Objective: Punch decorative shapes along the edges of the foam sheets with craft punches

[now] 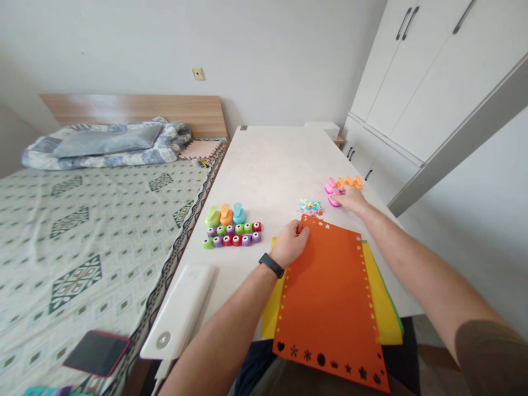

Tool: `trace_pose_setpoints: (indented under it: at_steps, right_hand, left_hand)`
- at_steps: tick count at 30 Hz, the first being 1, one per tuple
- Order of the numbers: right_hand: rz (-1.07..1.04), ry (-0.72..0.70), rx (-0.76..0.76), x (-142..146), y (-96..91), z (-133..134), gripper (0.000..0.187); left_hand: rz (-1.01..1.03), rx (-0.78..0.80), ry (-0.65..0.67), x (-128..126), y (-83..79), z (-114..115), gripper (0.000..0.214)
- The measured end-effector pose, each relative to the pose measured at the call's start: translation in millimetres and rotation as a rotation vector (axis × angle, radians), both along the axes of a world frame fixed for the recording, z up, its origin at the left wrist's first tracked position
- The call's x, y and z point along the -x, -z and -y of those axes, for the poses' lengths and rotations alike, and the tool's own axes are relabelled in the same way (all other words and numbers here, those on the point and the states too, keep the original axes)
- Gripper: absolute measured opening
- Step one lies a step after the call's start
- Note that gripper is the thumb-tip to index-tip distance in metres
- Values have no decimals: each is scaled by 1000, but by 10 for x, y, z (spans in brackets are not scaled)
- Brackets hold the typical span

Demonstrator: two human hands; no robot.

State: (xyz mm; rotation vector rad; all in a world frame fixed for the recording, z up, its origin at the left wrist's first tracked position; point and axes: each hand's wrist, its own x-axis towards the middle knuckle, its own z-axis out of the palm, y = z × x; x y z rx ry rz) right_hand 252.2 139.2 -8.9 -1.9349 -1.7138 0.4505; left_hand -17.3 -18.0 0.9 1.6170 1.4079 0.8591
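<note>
My left hand (pixel 291 242), with a dark band on its wrist, pinches the top left corner of an orange paper sheet (pixel 325 291). Cut-out shapes such as hearts, stars and flowers run along the sheet's edges, and its bottom end hangs over the table's front edge. Out to the right, my right hand (pixel 351 199) has its fingers closed around a pink craft punch (pixel 334 201), another pink punch (pixel 330 185) standing just behind it. Several orange punches (pixel 350 182) stand beyond that hand. A pile of small coloured paper cut-outs (pixel 310 207) lies between my hands.
Yellow paper (pixel 270 319) lies under the orange sheet on the white table (pixel 280 159). At left stand rows of small punches (pixel 236 240) and three larger ones (pixel 225 215). A white lamp-like device (pixel 179 313) lies front left, beside a bed (pixel 119 220) with a tablet (pixel 98 352).
</note>
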Motion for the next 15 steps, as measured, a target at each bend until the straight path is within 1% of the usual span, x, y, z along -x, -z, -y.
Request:
trace_pose_setpoints:
  at_steps: [3,5,8,9,10,12,15]
  right_hand:
    - [5,-2,22,24,-26,0,34]
    - [20,31,10,45,-47,14,40]
    - [69,126,-131,137,-121,59,50]
    - [74,131,-189,198,-165,81,51]
    - [68,107,-233,278,-220,106,49]
    - [28,-9,-258,503,-358,170,46]
    - [-27,-209,-245,984,-587,281,44]
  left_hand:
    - [3,-4,-5,-1,29,-10,28]
    - [12,-1,-3,-1,37,-13,27]
    - [36,3,4,-1,29,-5,26]
    - [40,3,5,-2,23,0,26]
    - [41,2,2,-3,18,5,26]
    - [48,3,4,-5,10,12,25]
    - [65,5,4,-4,10,9,24]
